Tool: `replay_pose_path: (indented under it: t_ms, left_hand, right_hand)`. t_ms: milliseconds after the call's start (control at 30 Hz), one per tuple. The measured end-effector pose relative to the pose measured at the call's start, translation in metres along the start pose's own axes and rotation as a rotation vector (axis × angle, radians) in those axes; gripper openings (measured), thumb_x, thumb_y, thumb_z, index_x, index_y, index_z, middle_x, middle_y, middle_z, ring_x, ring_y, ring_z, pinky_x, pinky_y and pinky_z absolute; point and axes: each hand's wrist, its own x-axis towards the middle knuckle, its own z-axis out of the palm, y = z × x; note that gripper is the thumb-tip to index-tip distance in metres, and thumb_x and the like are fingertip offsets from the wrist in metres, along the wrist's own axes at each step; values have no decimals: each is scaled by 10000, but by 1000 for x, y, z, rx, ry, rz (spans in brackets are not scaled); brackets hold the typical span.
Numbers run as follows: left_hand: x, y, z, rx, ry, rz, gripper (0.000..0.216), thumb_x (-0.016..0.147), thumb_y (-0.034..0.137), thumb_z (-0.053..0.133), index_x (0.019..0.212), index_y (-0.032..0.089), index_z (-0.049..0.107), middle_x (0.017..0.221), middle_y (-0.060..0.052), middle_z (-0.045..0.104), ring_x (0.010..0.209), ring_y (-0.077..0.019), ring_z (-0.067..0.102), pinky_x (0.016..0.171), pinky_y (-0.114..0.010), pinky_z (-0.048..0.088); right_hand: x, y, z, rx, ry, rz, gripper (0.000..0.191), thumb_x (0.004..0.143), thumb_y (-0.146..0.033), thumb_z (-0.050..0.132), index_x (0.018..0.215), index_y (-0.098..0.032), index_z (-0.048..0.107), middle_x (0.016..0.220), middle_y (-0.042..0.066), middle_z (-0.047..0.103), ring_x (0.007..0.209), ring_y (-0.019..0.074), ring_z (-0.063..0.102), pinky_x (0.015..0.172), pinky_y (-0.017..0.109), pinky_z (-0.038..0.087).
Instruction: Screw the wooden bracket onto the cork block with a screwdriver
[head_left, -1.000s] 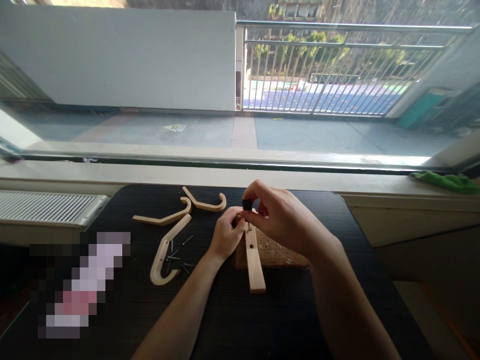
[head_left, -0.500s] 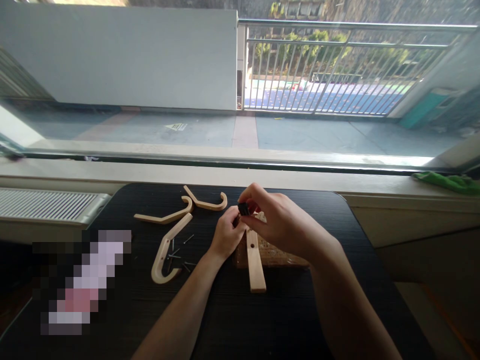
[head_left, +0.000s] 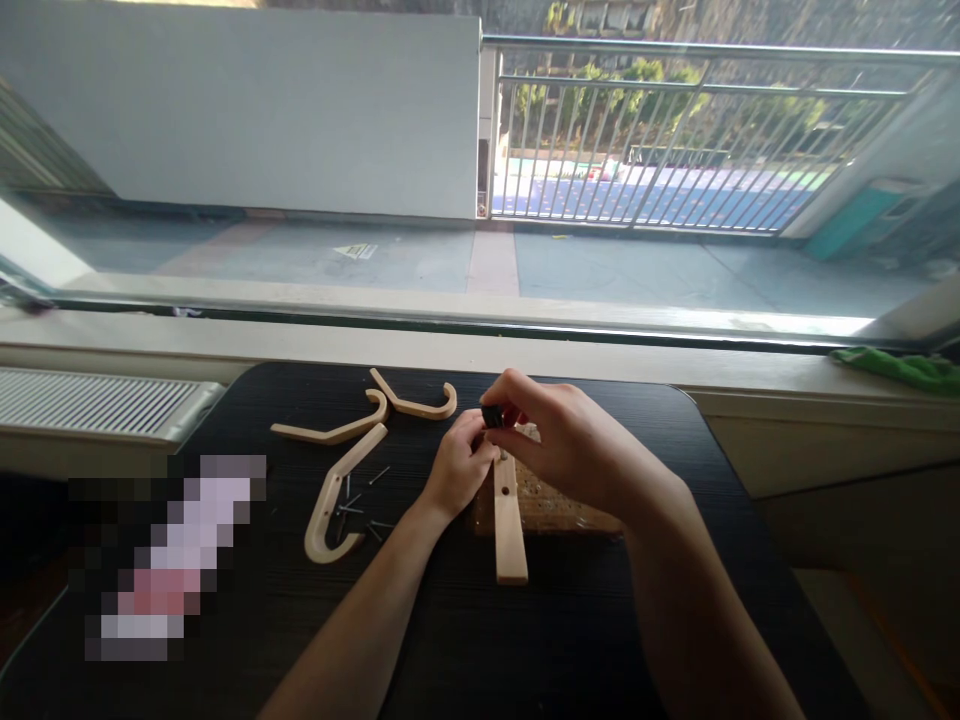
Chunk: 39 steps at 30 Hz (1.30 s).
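A wooden hook [head_left: 511,540] lies over a brown, taped cardboard-like block [head_left: 570,508], its straight end pointing toward me. Around its far end, the fingers of my left hand [head_left: 461,462] are closed. Just above that end, my right hand [head_left: 559,425] pinches a short black handle-like piece [head_left: 492,415] between thumb and fingers. What lies below the black piece is hidden by my hands. Two dark holes show in the hook, and the upper one seems to have something grey in it.
On the black table [head_left: 585,640], a wooden hook [head_left: 330,500] lies left of my left hand, beside several loose screws [head_left: 350,508]. Two more hooks lie farther back, one left [head_left: 322,437] and one right [head_left: 412,408]. A blurred-out item [head_left: 176,560] sits at the left.
My hands keep the same grip at the hook's far end. The hook's near end has swung very slightly left; otherwise the view has only shifted a little.
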Motion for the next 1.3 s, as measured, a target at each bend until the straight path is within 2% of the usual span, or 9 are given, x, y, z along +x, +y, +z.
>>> replay_pose_path:
  t_ms: [133,333,533,700,867,1133,1300]
  left_hand:
    - [0,-2,0,-18,3,19,217,838,147,518,928,168,714,1014,-61,699,998,-219,632,880,-306,505]
    - [1,-3,0,-13,2,32,229,806,106,520,918,163,712,1016,-60,697,966,-209,637,879,-300,508]
    - [1,-2,0,-22,-23,3,265,798,85,519,969,148,713,1056,-64,692,1020,-213,620,925,-294,486]
    - [2,-1,0,-35,-48,18,290,824,99,484,1017,151,694,1072,-67,694,1013,-217,617,924,-303,487]
    - [2,-3,1,-45,-35,24,240,852,149,463,964,142,676,991,-68,674,965,-213,622,888,-304,494]
    - [1,-5,2,-34,-15,44,202,860,165,468,908,150,663,940,-66,662,915,-212,624,847,-307,501]
    - [1,-3,1,-36,-29,-14,175,840,143,492,852,147,667,877,-53,666,847,-198,613,794,-295,505]
  right_hand:
    - [0,1,1,6,-5,-8,159,869,-122,636,961,-204,536,829,7,653,731,144,590,650,251,409]
    - [0,2,1,0,11,-6,210,859,-123,657,1012,-195,533,858,20,662,738,147,594,647,252,411]
    - [0,4,2,-17,13,-7,268,859,-134,670,1090,-178,542,863,25,665,726,147,594,648,258,422]
    - [1,3,2,-16,-4,-5,225,880,-129,644,1093,-182,592,891,32,690,756,153,613,677,261,444]
    - [3,3,2,15,-9,-35,256,889,-105,625,1126,-198,662,1045,57,725,937,189,657,796,290,476]
    - [5,3,3,16,-6,-25,298,881,-92,630,1157,-186,694,1061,72,741,966,212,675,817,314,499]
    - [1,3,2,12,4,-44,358,905,-132,588,1251,-180,665,1144,83,734,1008,227,685,838,333,514]
